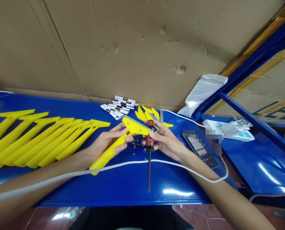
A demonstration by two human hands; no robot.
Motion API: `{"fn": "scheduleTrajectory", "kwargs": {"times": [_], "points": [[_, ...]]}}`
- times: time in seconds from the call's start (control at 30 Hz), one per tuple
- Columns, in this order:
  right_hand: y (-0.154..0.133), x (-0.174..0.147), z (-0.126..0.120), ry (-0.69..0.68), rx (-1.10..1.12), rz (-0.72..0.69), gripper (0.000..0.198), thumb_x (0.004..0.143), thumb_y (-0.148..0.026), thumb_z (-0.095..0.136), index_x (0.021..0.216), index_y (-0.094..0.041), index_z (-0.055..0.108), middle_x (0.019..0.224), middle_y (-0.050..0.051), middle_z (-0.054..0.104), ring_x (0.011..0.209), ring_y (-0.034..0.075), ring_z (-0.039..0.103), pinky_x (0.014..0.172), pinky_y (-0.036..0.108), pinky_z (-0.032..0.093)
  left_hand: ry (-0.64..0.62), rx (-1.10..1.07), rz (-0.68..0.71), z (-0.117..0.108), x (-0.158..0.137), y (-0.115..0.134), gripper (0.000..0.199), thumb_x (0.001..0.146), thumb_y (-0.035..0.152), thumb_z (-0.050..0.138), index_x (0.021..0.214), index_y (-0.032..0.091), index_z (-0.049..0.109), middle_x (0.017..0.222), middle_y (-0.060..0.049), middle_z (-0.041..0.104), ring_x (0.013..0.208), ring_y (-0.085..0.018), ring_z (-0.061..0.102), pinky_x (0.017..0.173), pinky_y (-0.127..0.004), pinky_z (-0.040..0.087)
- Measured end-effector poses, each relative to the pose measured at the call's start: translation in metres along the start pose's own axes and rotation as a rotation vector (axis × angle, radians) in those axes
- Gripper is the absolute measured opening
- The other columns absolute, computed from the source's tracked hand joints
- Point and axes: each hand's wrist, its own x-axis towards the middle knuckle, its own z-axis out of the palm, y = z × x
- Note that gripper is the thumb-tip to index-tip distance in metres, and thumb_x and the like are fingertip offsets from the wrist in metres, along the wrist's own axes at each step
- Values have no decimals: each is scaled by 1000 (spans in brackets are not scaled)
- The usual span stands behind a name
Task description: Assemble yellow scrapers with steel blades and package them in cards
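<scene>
My left hand (pixel 108 140) is closed around a yellow scraper (pixel 113 150), gripping it just below its wide head. A metal blade edge and two small screws show on that head. In my right hand (pixel 168 140) is a screwdriver (pixel 150 140) with a red and black handle, its shaft pointing down toward me. The fingers of this hand also reach the right end of the scraper head. Behind and between the hands, small screws and nuts (pixel 136 142) lie scattered on the blue table (pixel 123 188).
Several yellow scraper handles (pixel 48 140) lie in a row at left. White-wrapped blades (pixel 119 107) and small yellow pieces (pixel 147 112) sit at the back. A phone (pixel 200 148), a power strip (pixel 228 129) and a plastic bag (pixel 204 91) are at right. A white cable (pixel 130 162) crosses in front.
</scene>
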Motion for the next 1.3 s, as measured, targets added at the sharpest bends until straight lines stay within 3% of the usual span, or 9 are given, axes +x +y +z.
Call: {"fn": "scheduleTrajectory", "kwargs": {"times": [0.2, 0.37, 0.53, 0.67, 0.8, 0.97, 1.17, 1.3], "points": [[-6, 2, -3, 137, -35, -95, 64, 81, -46, 100, 126, -28, 59, 87, -1, 80, 79, 21, 83, 66, 30, 71, 109, -47, 101, 2, 5, -1, 31, 91, 18, 84, 117, 22, 68, 89, -4, 68, 54, -9, 55, 42, -17, 38], [-16, 4, -11, 408, -115, -356, 64, 78, -47, 100, 122, -30, 56, 98, -1, 81, 85, 22, 85, 72, 33, 70, 185, 5, 126, -3, 11, -4, 27, 92, 18, 83, 112, 21, 66, 88, -5, 72, 60, -13, 62, 47, -19, 43], [-23, 2, -12, 577, -125, -559, 64, 78, -46, 96, 125, -34, 53, 100, -3, 80, 92, 23, 85, 82, 41, 71, 174, 60, 112, -3, 11, -5, 37, 87, 18, 88, 110, 20, 60, 88, -9, 77, 60, -14, 64, 47, -19, 46], [-28, -1, -14, 604, -97, -620, 53, 84, -44, 91, 121, -35, 55, 98, -5, 78, 93, 20, 83, 78, 35, 69, 195, 72, 89, -3, 11, -5, 37, 87, 19, 89, 111, 19, 61, 89, -8, 76, 61, -14, 66, 47, -19, 47], [-29, 0, -27, 588, -58, -555, 43, 86, -45, 90, 113, -32, 60, 97, -5, 77, 91, 18, 81, 72, 29, 65, 221, 70, 88, -2, 11, -5, 37, 87, 19, 90, 115, 19, 66, 96, -6, 73, 77, -17, 73, 47, -18, 49], [-25, 5, -38, 596, -93, -584, 38, 92, -49, 86, 102, -31, 54, 103, -5, 77, 98, 18, 80, 83, 34, 67, 178, 60, 67, 1, 9, -4, 32, 88, 17, 89, 113, 18, 69, 103, -8, 73, 75, -15, 70, 51, -19, 51], [-23, 1, -19, 661, -146, -759, 50, 91, -40, 88, 121, -36, 48, 109, -4, 76, 99, 22, 83, 88, 43, 69, 219, 77, 33, -4, 12, -8, 24, 91, 18, 87, 109, 21, 72, 92, -7, 73, 73, -18, 70, 51, -20, 52], [-19, -6, -8, 670, -334, -828, 52, 96, -42, 84, 130, -38, 45, 114, 0, 76, 109, 26, 82, 88, 45, 70, 217, 80, 46, -3, 11, -8, 32, 88, 17, 89, 116, 21, 73, 104, -9, 74, 76, -17, 71, 52, -21, 54]]}}
